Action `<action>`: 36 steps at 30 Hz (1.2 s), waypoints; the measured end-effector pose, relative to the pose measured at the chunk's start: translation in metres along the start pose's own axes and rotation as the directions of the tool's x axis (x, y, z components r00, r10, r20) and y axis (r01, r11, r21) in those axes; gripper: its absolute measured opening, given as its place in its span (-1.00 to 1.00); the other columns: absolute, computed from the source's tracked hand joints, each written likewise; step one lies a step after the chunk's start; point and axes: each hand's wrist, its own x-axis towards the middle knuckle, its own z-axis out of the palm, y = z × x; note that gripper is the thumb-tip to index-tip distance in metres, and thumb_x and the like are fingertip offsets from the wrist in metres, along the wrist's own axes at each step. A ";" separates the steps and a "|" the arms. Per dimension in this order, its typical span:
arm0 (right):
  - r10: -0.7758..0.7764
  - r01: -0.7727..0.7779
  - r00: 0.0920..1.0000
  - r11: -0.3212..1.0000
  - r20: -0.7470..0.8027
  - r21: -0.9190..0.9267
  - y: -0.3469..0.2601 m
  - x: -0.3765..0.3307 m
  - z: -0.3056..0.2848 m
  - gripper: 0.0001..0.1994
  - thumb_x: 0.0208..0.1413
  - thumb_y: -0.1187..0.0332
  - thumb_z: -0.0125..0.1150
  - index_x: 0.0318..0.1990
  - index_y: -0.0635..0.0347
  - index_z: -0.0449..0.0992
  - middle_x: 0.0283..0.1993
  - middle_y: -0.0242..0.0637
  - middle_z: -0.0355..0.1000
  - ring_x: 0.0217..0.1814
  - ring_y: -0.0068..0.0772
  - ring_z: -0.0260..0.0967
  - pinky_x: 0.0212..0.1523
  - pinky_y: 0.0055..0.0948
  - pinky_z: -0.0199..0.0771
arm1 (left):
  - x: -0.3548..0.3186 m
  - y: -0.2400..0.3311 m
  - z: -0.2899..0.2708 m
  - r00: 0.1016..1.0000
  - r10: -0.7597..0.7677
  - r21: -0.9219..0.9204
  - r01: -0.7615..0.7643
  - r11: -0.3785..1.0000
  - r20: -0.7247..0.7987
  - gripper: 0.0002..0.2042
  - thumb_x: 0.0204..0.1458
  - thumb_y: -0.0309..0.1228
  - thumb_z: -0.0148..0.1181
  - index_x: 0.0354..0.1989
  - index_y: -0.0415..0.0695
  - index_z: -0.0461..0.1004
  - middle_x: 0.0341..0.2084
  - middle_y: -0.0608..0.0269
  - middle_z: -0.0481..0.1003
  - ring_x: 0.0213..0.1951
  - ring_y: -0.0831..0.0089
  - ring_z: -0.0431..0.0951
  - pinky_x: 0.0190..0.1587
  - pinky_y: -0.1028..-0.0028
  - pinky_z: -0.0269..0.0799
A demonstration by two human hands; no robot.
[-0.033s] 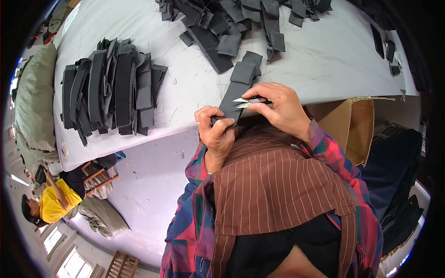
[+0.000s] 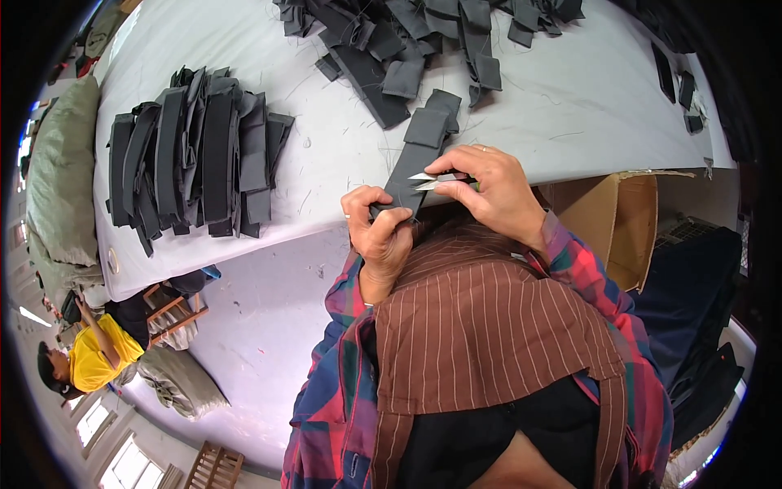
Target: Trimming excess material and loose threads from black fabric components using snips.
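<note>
A long dark grey fabric strip (image 2: 423, 138) lies over the near edge of the white table (image 2: 570, 106). My left hand (image 2: 379, 232) pinches the strip's near end, fingers closed on it. My right hand (image 2: 493, 191) holds small metal thread snips (image 2: 430, 181), whose blades point left and rest against the strip just above my left hand. Both hands are close together at the table edge, above my striped brown apron.
A stack of folded dark strips (image 2: 195, 159) sits on the table's left. A loose pile of dark pieces (image 2: 423, 33) covers the far side. An open cardboard box (image 2: 619, 220) stands at my right. A person in yellow (image 2: 90, 359) sits on the floor far left, near grey-green sacks (image 2: 61, 179).
</note>
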 end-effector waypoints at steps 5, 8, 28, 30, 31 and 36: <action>-0.107 0.105 0.994 0.981 -0.002 -0.163 0.000 -0.002 0.009 -0.82 -0.07 0.36 0.29 -0.26 0.09 0.54 -0.38 -0.37 0.46 -0.41 -0.34 0.36 -0.34 -0.42 0.25 | -0.004 -0.004 0.001 0.999 -0.033 -0.004 0.033 0.999 -0.034 -0.66 -0.58 -0.75 0.19 -0.52 -0.09 0.44 -0.41 0.22 0.31 -0.30 0.26 0.35 -0.31 0.37 0.30; -0.092 0.085 0.995 0.982 -0.034 -0.171 -0.003 -0.007 0.018 -0.80 -0.04 0.35 0.27 -0.20 0.03 0.54 -0.38 -0.40 0.46 -0.42 -0.35 0.36 -0.36 -0.43 0.21 | -0.002 -0.002 0.001 0.999 -0.022 -0.029 0.021 0.999 -0.027 -0.66 -0.58 -0.75 0.20 -0.53 -0.08 0.44 -0.41 0.22 0.31 -0.31 0.27 0.36 -0.30 0.37 0.31; -0.125 0.096 0.990 0.929 -0.058 -0.358 -0.013 -0.017 0.028 -0.61 0.00 0.39 0.22 0.04 -0.16 0.49 -0.51 -0.44 0.30 -0.52 -0.37 0.23 -0.41 -0.40 0.11 | -0.003 0.002 0.006 0.997 -0.029 -0.089 0.023 0.996 -0.065 -0.62 -0.63 -0.79 0.11 -0.51 -0.15 0.33 -0.43 0.18 0.31 -0.32 0.22 0.40 -0.30 0.34 0.40; -0.122 0.096 0.991 0.926 -0.049 -0.365 -0.013 -0.018 0.028 -0.61 0.00 0.40 0.22 0.04 -0.17 0.49 -0.51 -0.45 0.30 -0.52 -0.37 0.23 -0.41 -0.40 0.11 | -0.004 0.003 0.006 0.997 -0.023 -0.084 0.017 0.996 -0.067 -0.62 -0.63 -0.80 0.10 -0.51 -0.15 0.32 -0.42 0.17 0.31 -0.32 0.21 0.41 -0.30 0.33 0.41; -0.115 0.095 0.993 0.927 -0.035 -0.362 -0.013 -0.018 0.029 -0.61 -0.01 0.43 0.19 0.02 -0.18 0.51 -0.50 -0.44 0.29 -0.51 -0.36 0.24 -0.41 -0.40 0.12 | -0.005 0.002 0.005 0.997 -0.035 -0.078 0.030 0.997 -0.063 -0.63 -0.59 -0.81 0.12 -0.51 -0.15 0.31 -0.41 0.18 0.30 -0.31 0.22 0.41 -0.28 0.32 0.41; -0.168 0.149 0.986 0.915 -0.018 -0.374 -0.007 -0.019 0.032 -0.58 -0.08 0.52 0.12 -0.05 -0.20 0.56 -0.48 -0.39 0.27 -0.50 -0.33 0.27 -0.41 -0.37 0.21 | -0.007 0.003 0.005 0.997 -0.040 -0.087 0.035 0.996 -0.065 -0.64 -0.54 -0.82 0.13 -0.51 -0.14 0.31 -0.37 0.18 0.29 -0.29 0.24 0.42 -0.26 0.31 0.41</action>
